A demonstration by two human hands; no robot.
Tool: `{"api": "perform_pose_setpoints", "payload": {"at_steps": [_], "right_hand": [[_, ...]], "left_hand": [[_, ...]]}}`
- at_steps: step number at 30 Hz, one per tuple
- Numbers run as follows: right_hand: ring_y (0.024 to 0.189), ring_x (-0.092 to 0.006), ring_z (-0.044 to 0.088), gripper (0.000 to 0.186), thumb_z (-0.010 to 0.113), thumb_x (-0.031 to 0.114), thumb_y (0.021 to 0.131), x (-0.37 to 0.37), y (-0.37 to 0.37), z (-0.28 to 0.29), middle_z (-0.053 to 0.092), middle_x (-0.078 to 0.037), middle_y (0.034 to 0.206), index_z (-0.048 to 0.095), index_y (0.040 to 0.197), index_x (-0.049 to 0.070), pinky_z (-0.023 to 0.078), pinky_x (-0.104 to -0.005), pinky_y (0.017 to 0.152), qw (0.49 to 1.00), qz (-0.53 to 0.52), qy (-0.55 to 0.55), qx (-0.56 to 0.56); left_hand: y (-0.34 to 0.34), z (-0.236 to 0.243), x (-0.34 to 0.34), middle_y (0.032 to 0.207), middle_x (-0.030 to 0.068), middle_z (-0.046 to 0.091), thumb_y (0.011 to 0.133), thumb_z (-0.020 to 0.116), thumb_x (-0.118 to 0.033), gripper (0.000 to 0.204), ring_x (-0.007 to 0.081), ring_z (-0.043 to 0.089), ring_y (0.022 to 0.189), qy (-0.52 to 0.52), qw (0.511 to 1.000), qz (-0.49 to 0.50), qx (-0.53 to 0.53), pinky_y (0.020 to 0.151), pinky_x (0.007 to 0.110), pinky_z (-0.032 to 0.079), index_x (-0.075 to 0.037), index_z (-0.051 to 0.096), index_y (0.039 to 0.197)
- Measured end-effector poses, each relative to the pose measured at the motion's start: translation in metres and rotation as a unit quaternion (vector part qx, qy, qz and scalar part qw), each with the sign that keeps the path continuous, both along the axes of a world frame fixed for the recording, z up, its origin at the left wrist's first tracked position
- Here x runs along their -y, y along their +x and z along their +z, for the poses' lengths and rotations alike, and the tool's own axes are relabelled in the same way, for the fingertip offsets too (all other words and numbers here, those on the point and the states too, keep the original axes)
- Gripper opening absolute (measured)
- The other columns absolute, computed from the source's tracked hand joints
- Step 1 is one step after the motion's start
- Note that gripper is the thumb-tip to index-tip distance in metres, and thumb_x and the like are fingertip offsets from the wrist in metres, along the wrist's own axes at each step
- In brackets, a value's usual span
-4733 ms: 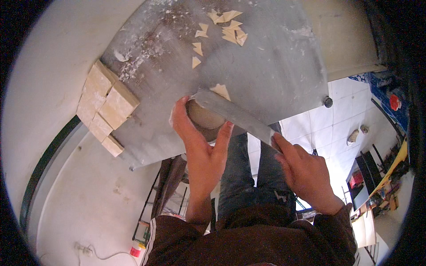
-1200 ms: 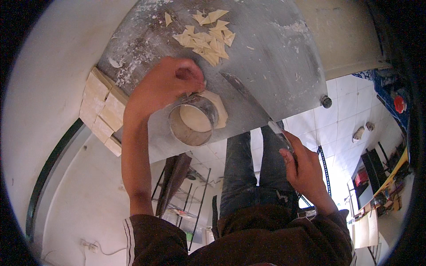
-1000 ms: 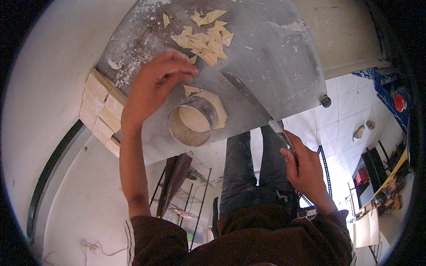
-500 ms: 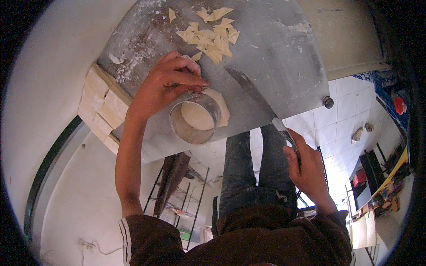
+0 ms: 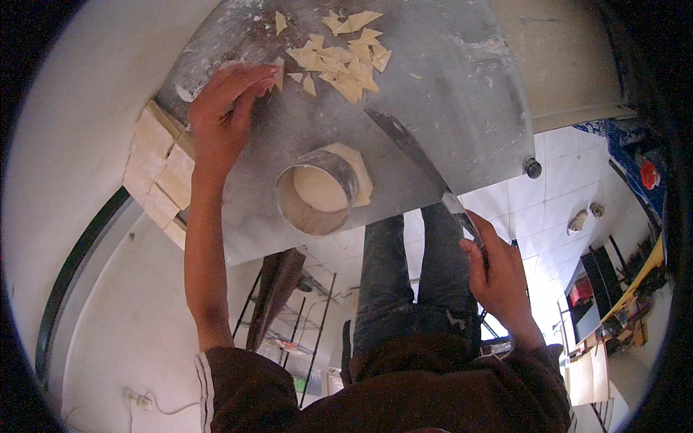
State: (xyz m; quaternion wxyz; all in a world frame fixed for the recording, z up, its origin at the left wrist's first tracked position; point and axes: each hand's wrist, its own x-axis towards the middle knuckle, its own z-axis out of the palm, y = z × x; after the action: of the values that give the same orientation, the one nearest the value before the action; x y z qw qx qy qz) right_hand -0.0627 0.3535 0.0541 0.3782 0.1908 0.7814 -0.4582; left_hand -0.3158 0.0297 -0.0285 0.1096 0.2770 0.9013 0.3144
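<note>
My left hand [image 5: 225,108] is over the far left of the floury metal tabletop [image 5: 462,94], its fingertips pinched on a pale dough scrap [image 5: 279,74]. Two small scraps lie just right of the fingers. In my right hand [image 5: 502,278], at the near edge, is the handle of a long knife [image 5: 417,153]; its blade slants up and left across the table. A round metal ring cutter [image 5: 329,157] stands near the front edge, with pale dough [image 5: 321,189] visible inside it. Corners of dough sheet [image 5: 362,172] stick out past its right side.
A loose heap of pointed dough scraps [image 5: 346,68] lies at the far middle, with one apart to its left. Stacked pale dough sheets [image 5: 153,155] line the left edge. A dark round knob [image 5: 533,167] sits at the table's right corner. A wire rack [image 5: 296,325] stands below.
My left hand has left the ring cutter and moved left and away with a dough scrap. Small scraps now show beside its fingers. My right hand and the knife have stayed nearly still.
</note>
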Motion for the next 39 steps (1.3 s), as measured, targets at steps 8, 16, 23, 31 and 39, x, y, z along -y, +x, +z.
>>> {"api": "perform_pose_setpoints", "payload": {"at_steps": [8, 16, 23, 31, 39], "right_hand": [[0.084, -0.0476, 0.072, 0.045, 0.055, 0.023, 0.106, 0.0, 0.016, 0.007, 0.07, -0.03, 0.108, 0.048, 0.148, 0.013, 0.057, -0.0548, 0.072, 0.992, -0.005, -0.041, 0.122], [0.084, -0.0492, 0.071, 0.047, 0.052, 0.02, 0.106, 0.035, 0.04, 0.016, 0.069, -0.031, 0.102, 0.043, 0.15, 0.009, 0.058, -0.0556, 0.074, 0.981, -0.048, -0.111, 0.15], [0.077, -0.0411, 0.07, 0.048, 0.051, 0.02, 0.107, 0.048, 0.035, 0.011, 0.067, -0.025, 0.084, 0.041, 0.15, 0.002, 0.054, -0.0505, 0.069, 0.987, -0.035, -0.128, 0.091], [0.07, -0.0409, 0.068, 0.047, 0.054, 0.021, 0.107, 0.044, -0.018, -0.02, 0.065, -0.022, 0.075, 0.043, 0.15, 0.005, 0.051, -0.0526, 0.064, 0.99, 0.057, -0.119, -0.04], [0.096, -0.0427, 0.072, 0.047, 0.058, 0.022, 0.104, 0.026, -0.059, 0.01, 0.069, -0.023, 0.124, 0.05, 0.15, 0.013, 0.06, -0.0515, 0.081, 0.99, 0.101, -0.034, -0.093]], "left_hand": [[0.052, 0.021, 0.026, 0.116, 0.0132, 0.075, 0.097, 0.051, 0.012, 0.034, 0.0239, 0.07, 0.109, -0.005, 0.955, 0.07, 0.288, 0.099, 0.038, 0.054, -0.001, 0.07, 0.123], [0.13, 0.022, 0.022, 0.147, 0.0148, 0.059, 0.087, 0.036, 0.02, 0.065, 0.0273, 0.053, 0.139, 0.185, 0.891, 0.171, 0.376, 0.121, 0.041, 0.036, -0.001, 0.053, 0.146], [0.169, 0.03, 0.027, 0.155, 0.0162, 0.049, 0.089, 0.04, 0.014, 0.063, 0.0269, 0.042, 0.147, 0.118, 0.901, 0.228, 0.351, 0.124, 0.041, 0.029, 0.001, 0.045, 0.151], [0.258, 0.013, 0.008, 0.153, 0.015, 0.048, 0.102, 0.046, 0.005, 0.053, 0.0219, 0.045, 0.141, 0.23, 0.737, 0.499, 0.394, 0.119, 0.037, 0.032, 0.003, 0.036, 0.155], [0.246, 0.013, -0.018, 0.153, 0.015, 0.049, 0.104, 0.049, 0.002, 0.051, 0.0226, 0.047, 0.14, 0.282, 0.754, 0.544, 0.238, 0.119, 0.038, 0.033, 0.002, 0.038, 0.154]]}}
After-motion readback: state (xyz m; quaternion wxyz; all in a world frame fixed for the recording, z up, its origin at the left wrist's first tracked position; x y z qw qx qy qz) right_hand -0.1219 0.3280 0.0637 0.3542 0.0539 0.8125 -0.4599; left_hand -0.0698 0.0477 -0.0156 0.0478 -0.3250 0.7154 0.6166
